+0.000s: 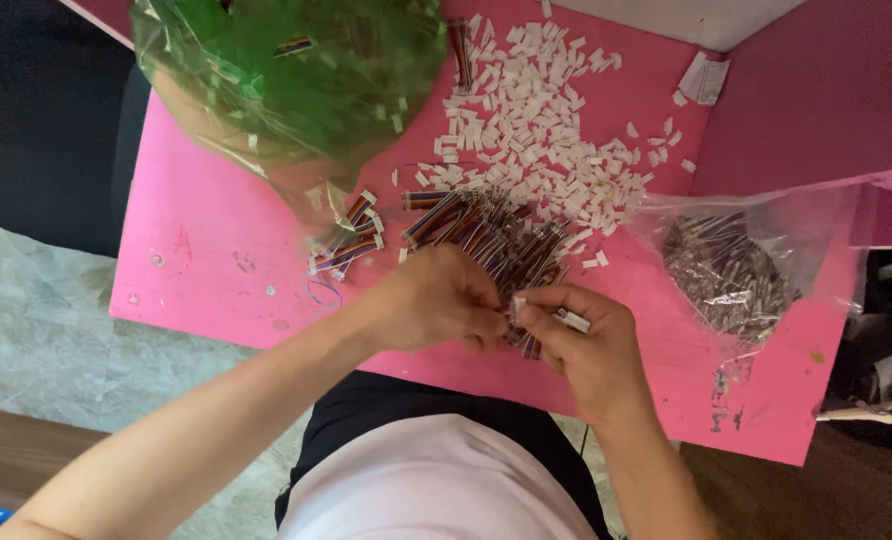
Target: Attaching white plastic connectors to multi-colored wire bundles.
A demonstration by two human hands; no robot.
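Nearest the camera, two bare forearms rise from the bottom edge and meet over the near side of a pink table point(196, 230). One left hand point(434, 298) comes in from the lower left, its arm long and slanted, fingers curled inward and pinched on the near end of a striped ribbon-cable piece point(519, 335); its grip is narrow and closed around that piece. One right hand point(588, 345) meets it from the lower right, wrist bent, thumb and forefinger nipping a small white connector housing point(572, 320) just beside the cable end, the other fingers folded.

On the far left of the table lies one green-tinted clear plastic bag point(286, 70), crumpled and blurred. Below it sits a small cluster of finished cables with white ends point(348, 240), about five, though I cannot count them exactly. One large heap of striped cables point(491, 235) lies just beyond the hands. Behind it spreads a scatter of white housings point(536, 130), far too many to count. One clear bag of dark small parts point(731, 265) rests at the right.
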